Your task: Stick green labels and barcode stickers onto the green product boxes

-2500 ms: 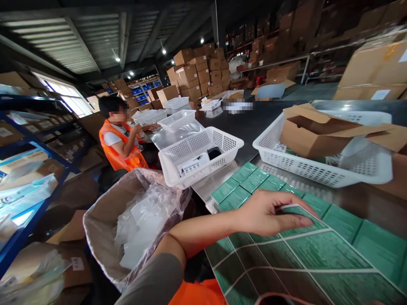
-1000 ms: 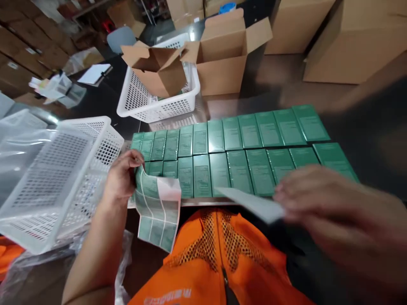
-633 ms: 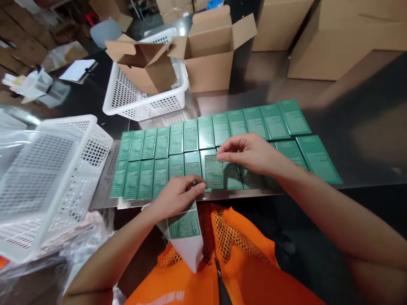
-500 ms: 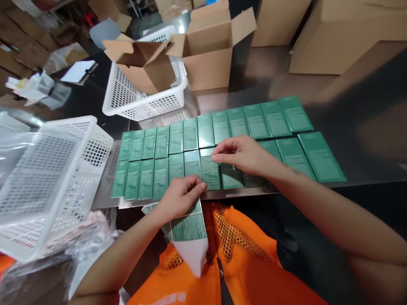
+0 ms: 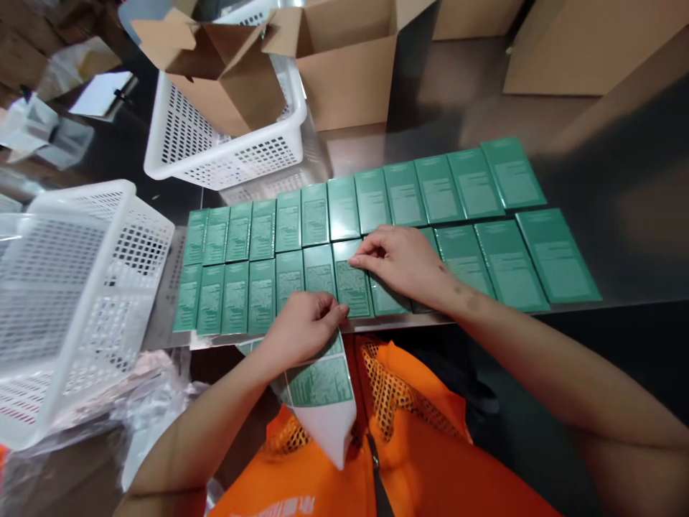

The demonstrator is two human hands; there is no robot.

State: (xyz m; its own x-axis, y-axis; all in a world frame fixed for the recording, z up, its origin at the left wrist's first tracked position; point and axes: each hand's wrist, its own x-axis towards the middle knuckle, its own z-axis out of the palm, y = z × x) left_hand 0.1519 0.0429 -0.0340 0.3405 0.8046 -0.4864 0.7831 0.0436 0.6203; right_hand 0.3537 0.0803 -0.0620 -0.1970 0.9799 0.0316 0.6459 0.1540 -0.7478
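Observation:
Two rows of flat green boxes point(image 5: 371, 197) lie side by side along the front of the table. In my left hand point(image 5: 306, 323) is a sheet of green labels point(image 5: 320, 380), pinched between thumb and fingers; its white backing hangs down in front of my orange vest. My right hand point(image 5: 395, 262) reaches over the front row, thumb and forefinger closed at the upper edge of a green label point(image 5: 354, 291) that lies on a box there. The left thumb is close to that label's lower corner. Boxes under my right palm are partly hidden.
A white perforated basket point(image 5: 242, 161) holds an open carton point(image 5: 220, 100) behind the rows, beside another open carton point(image 5: 349, 86). At the left stands a second white basket point(image 5: 97, 301) with clear plastic around it. The table's front edge point(image 5: 398, 323) runs just before my body.
The view has shifted, so the baskets and cartons sit higher and farther left. Both hands stay about the same label and box, with only slight finger movement.

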